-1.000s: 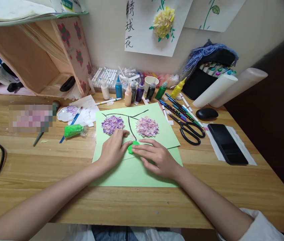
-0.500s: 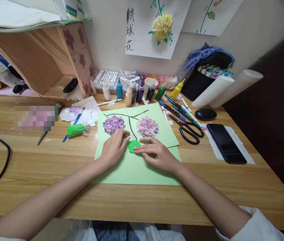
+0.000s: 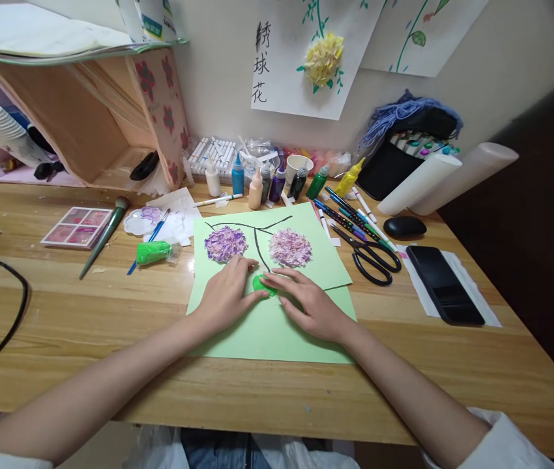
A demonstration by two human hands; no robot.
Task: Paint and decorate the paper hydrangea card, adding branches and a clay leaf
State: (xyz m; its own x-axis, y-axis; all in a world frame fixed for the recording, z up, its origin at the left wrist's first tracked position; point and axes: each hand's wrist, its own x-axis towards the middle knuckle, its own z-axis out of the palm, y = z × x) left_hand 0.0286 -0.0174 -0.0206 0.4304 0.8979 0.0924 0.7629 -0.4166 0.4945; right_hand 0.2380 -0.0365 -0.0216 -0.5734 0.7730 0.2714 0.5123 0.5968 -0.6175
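Note:
A flat bright green clay piece lies on light green paper below a drawn dark branch. My left hand rests at its left, thumb touching its lower edge, fingers apart and bent over the paper. From the right, my right hand lays its fingertips on the clay, fingers spread. Neither hand grips anything. Above the hands, a purple textured flower and a pinkish one are on the paper.
Black scissors, pens, a mouse and a phone lie at the right. Paint bottles stand behind the paper. A green clay packet, a large brush and a palette are at the left.
My left thumb has moved right and down onto the clay's lower edge. My right fingers cover more of the clay's top. The whole view has shifted slightly.

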